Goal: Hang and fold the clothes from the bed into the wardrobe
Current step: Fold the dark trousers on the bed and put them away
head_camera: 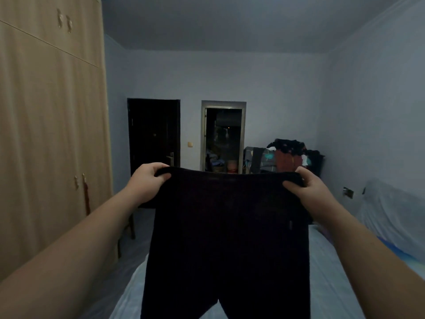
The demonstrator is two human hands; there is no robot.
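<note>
Dark trousers point(226, 238) are held up by the waistband, gripped by the left hand point(147, 183) and right hand point(309, 192) above the bed point(326, 272).

Shut wardrobe point(50, 134) left; held trousers point(227, 226) block centre.

The trousers point(226, 238) were plain black. The wardrobe point(50, 125) was pale wood-grain beige, the bed point(326, 277) sheet light blue, the walls point(276, 93) bluish white, the door point(154, 137) very dark.
</note>
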